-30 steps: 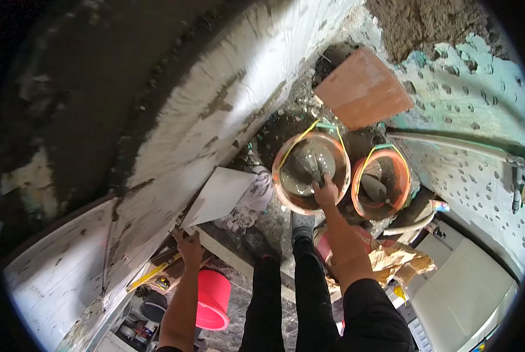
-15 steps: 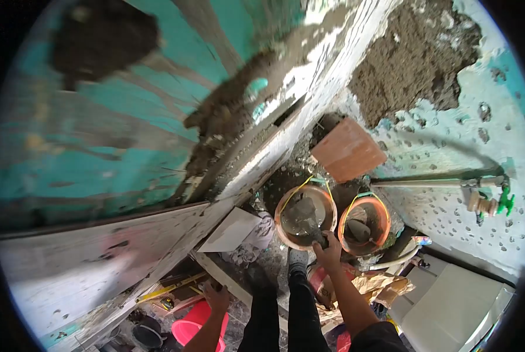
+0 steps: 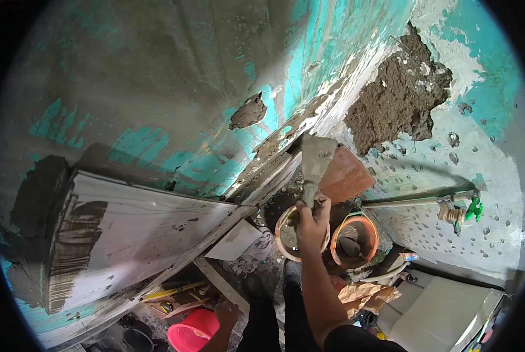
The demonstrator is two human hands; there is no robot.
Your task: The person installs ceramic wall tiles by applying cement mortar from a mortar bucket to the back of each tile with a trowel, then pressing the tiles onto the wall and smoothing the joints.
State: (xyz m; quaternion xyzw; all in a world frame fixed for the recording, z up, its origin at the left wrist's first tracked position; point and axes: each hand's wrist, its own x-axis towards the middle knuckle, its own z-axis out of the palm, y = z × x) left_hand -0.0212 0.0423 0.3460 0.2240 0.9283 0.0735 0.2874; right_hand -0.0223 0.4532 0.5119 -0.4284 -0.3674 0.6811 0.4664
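Observation:
My right hand (image 3: 313, 220) is wrapped round the handle of a putty knife (image 3: 318, 158). Its wide, flaring blade is coated with grey mortar and points up toward the wall corner. Below the hand stands a bucket (image 3: 286, 252) with wet grey mix in it, partly hidden by my hand and forearm. Just right of it is an orange bucket (image 3: 370, 218) holding a dark lump. Low in the view, my left hand (image 3: 226, 312) hangs curled beside a pink bucket (image 3: 183, 334); whether anything is in its fingers is hidden.
A wall with patchy turquoise paint and grey plaster (image 3: 174, 76) rises on the left. On the right wall are a rough bare patch (image 3: 397, 100), a pipe and a green tap (image 3: 473, 209). A reddish tile (image 3: 350, 176), a white board (image 3: 234, 239) and torn brown paper (image 3: 368, 296) lie around.
My right hand has lifted the putty knife out of the bucket of mix and raised it toward the wall corner. My left hand has dropped slightly lower. The view has shifted left.

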